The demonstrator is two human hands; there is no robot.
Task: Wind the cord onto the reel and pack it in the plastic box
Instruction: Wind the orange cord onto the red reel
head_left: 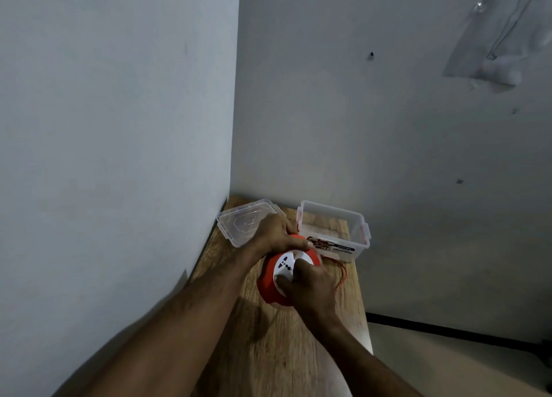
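An orange reel (270, 280) with a white socket face (291, 265) was held above a narrow wooden table (277, 352) set into the corner of two pale walls. The reel was tilted, its white face turned up and toward the camera, with dark socket holes visible on it.

The left hand (274, 232) was laid over the far upper rim of the reel, and its fingers (291, 228) were curled round that rim and clamped on it. The right hand (313, 283) was placed over the near right part of the white face; its thumb and fingers were bent against the face, gripping the reel there, though exactly what was pinched beneath the palm could not be told.

A thin orange cord (343, 274) was seen looping out from behind the right hand, to the right of the reel, and hanging down toward the table edge. How much of the cord was already wound on could not be judged.

Just beyond the reel, the clear plastic box (355, 217) was stood open on the table near the back wall, with red clips at its ends and a printed label (331, 244) on its near side. Nothing could be made out inside it. Its clear lid (236, 223) was lying flat to the left of the box, apart from it, in the corner against the left wall and partly hidden behind the left hand.

A crumpled clear plastic sheet (501, 32) was seen on the right-hand wall, high up.
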